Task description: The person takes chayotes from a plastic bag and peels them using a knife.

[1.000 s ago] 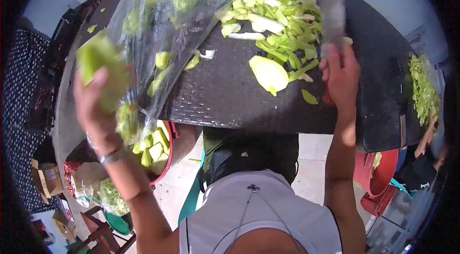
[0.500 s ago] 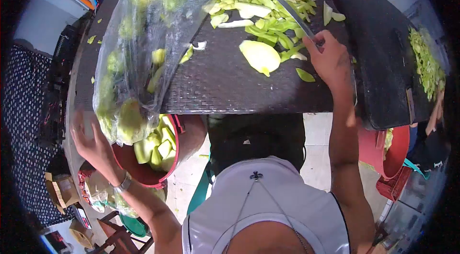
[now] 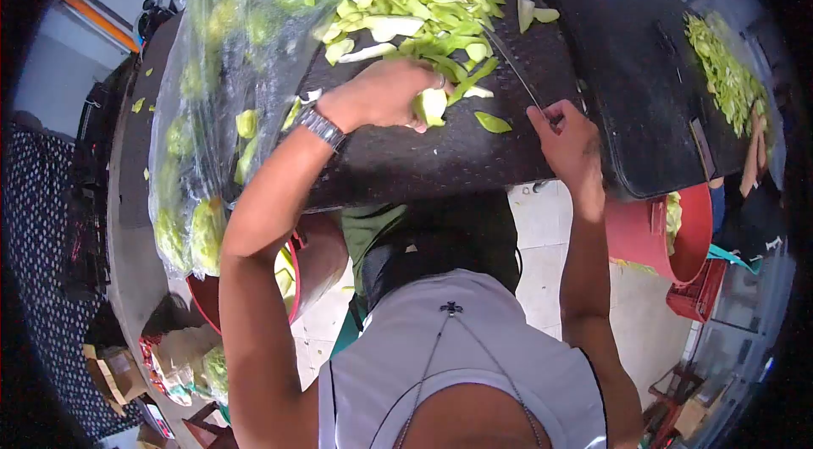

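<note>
Head view. Left hand [image 3: 377,97]: grasping one pale green fruit piece [image 3: 430,108], much of it hidden beneath the palm; whether it touches the counter [image 3: 381,169] cannot be told. Location of piece: at the near edge of the peelings heap [image 3: 415,4]. Right hand [image 3: 569,142]: clenched on the handle of one knife [image 3: 515,68], blade slanting up and leftward to the heap's right side.

Handling notes, by judgement: the cut flesh is likely slick, so a firm grip well clear of the edge suits it; the blade is best angled away from the left hand, and the piece is best lifted free of loose peelings for a clear view.

Count. Hands: two. Knife: one. Held piece: one. Peelings heap: one, its scraps too many to number. Pale slivers [image 3: 526,12] right of the heap: two. Leaf-shaped peel [image 3: 493,122], lying apart: one. Clear plastic bag [image 3: 199,80], left: one; fruits inside overlap, exact number uncertain. Red buckets [image 3: 631,233], below counter level: two, left and right. Wristwatch [image 3: 323,127], left wrist: one.
</note>
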Demonstrator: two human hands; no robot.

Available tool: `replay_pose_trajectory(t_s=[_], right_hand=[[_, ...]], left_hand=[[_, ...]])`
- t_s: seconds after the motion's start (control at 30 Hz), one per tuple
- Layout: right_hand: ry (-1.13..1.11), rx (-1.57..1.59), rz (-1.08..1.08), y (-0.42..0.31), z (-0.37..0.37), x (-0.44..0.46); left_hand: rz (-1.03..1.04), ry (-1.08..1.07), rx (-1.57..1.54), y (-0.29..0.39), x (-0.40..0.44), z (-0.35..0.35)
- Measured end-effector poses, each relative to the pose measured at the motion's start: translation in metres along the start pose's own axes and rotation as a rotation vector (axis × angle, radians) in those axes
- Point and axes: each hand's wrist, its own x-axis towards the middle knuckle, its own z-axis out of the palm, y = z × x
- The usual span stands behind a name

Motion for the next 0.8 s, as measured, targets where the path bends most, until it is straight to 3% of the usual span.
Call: replay_pose_trajectory(t_s=[0.13, 0.37, 0.5, 0.6, 0.7, 0.8], right_hand=[[-0.090, 0.108, 0.013, -0.029, 0.011, -0.011], [-0.087, -0.022, -0.266, -0.077, 0.080, 0.012], [-0.038, -0.050, -0.233, -0.091, 0.086, 0.029], [-0.090, -0.069, -0.196, -0.085, 0.069, 0.026], [-0.136, -0.103, -0.175, -0.062, 0.044, 0.014], [-0.264, -0.063, -0.157, -0.042, 0.018, 0.002]], left_hand=[[-0.085, 0.099, -0.065, -0.009, 0.000, 0.014], [-0.266, 0.455, -0.088, 0.013, -0.043, 0.039], [-0.338, 0.479, -0.137, 0.026, -0.073, 0.034], [-0.519, 0.470, -0.170, 0.051, -0.115, 0.010], [-0.630, 0.526, -0.013, 0.084, -0.191, -0.010], [-0.941, 0.607, -0.110, 0.128, -0.282, -0.028]])
